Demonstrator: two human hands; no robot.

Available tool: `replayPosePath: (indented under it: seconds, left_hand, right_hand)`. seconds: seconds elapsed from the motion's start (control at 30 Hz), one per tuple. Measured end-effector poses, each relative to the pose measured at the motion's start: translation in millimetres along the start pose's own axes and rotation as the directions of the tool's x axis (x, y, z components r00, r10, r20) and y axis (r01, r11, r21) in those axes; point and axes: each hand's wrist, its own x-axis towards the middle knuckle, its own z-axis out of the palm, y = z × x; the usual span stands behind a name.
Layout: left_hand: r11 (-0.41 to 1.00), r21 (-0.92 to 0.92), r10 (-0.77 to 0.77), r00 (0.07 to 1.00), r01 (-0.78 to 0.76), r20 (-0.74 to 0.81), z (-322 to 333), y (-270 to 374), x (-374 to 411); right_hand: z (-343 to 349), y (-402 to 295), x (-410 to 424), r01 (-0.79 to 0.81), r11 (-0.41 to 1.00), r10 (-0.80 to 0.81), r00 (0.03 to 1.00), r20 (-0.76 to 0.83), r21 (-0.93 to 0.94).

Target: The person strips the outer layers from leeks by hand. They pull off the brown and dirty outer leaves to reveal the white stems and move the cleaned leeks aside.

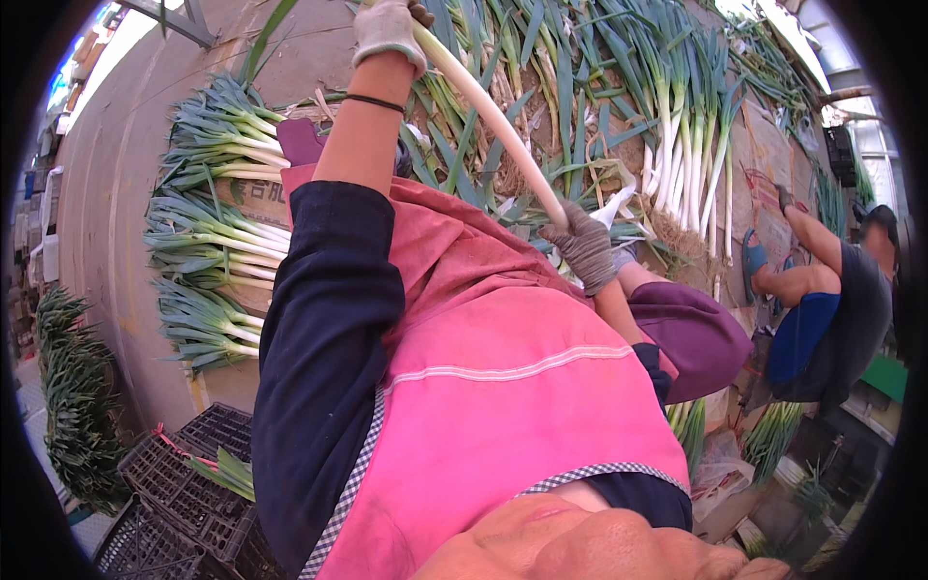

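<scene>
My left hand [386,35], in a pale knit glove, grips the green upper part of a long green onion [500,119] near the top edge. Its white stalk slants down across my lap to my right hand [586,246], in a grey-brown glove, which is closed around the lower end. That glove hides the tip of the stalk. Beyond the apron, loose leaves and uncleaned onions [500,145] with roots lie in front of me. Beside my right hand lies a row of white-stalked green onions [689,152] with brown roots.
Several piles of clean-stalked green onions [239,239] lie on cardboard to my left. Black plastic crates [188,471] stand at lower left, near a large upright onion bundle [76,406]. At right, another person [834,312] squats near more onions [772,442].
</scene>
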Motion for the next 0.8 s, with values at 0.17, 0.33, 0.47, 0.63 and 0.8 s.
replayPosePath:
  seconds: [0.17, 0.33, 0.47, 0.63, 0.8]
  left_hand:
    - [0.962, -0.039, -0.256, 0.943, 0.27, 0.212, 24.7, -0.4, -85.4]
    - [0.923, -0.15, -0.336, 0.933, 0.353, 0.129, 33.3, -11.8, -84.0]
    - [0.915, -0.193, -0.333, 0.933, 0.354, 0.136, 37.6, -15.5, -84.3]
    - [0.922, -0.178, -0.34, 0.939, 0.344, 0.055, 32.9, -17.4, -84.6]
    - [0.92, -0.213, -0.302, 0.942, 0.328, 0.148, 30.5, -27.1, -79.6]
  right_hand:
    - [10.9, 6.1, 1.3, 0.112, 0.986, -0.133, 0.973, -0.188, -0.12]
    - [13.2, 1.0, -0.6, 0.14, 0.984, -0.162, 0.96, -0.227, -0.11]
    - [7.4, -14.6, -5.5, 0.046, 0.996, -0.027, 0.968, -0.251, 0.071]
    - [15.3, -14.7, -5.5, 0.116, 0.962, -0.182, 0.946, -0.266, -0.246]
    - [18.7, -12.7, -9.7, 0.101, 0.96, -0.179, 0.938, -0.296, -0.26]
